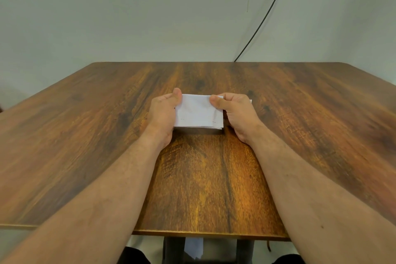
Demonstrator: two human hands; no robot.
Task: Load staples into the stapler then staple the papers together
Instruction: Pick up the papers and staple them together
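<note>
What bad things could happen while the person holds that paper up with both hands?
The small white stack of folded papers is only pinched at its top corners by the left hand and right hand, so it might slip onto the brown wooden table. Its layers look uneven at the lower right corner, so they could slide further apart. No stapler is in view, so reaching for one could mean letting go with one hand.

Soft, even light falls on the wooden table [85, 135], glossy warm sheen near its front edge, wide-angle bending its sides, slight blur throughout.
</note>
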